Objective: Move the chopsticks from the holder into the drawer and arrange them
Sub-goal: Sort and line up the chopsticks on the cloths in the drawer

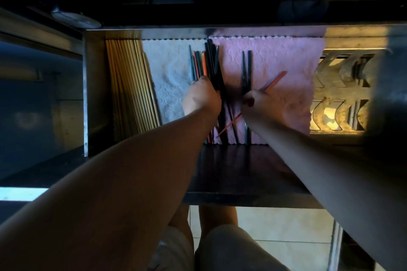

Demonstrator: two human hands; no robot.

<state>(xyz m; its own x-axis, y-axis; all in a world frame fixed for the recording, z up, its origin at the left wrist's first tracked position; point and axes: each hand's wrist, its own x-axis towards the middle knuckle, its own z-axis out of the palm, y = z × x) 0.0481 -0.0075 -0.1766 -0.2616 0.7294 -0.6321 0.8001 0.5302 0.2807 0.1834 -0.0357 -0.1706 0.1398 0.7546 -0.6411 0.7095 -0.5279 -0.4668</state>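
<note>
Inside the drawer [86,94], arranging stage by my reading: my left hand [201,97] curls round a bundle of slim dark chopsticks [212,61] where white cloth [169,68] meets pink cloth [286,55], beside coloured sticks [204,64] lying flat. My right hand [255,100] pinches a dark pair [246,66]; whether it also holds the pink stick [275,80] slanting beneath, I cannot tell. Bamboo sticks [130,86], pale, straight and matt, pack the left wall, both cloths are nubbly and scallop-edged, and next, I judge, the slanted stick needs turning parallel with ends squared.

Head view, steeply down, close
</note>
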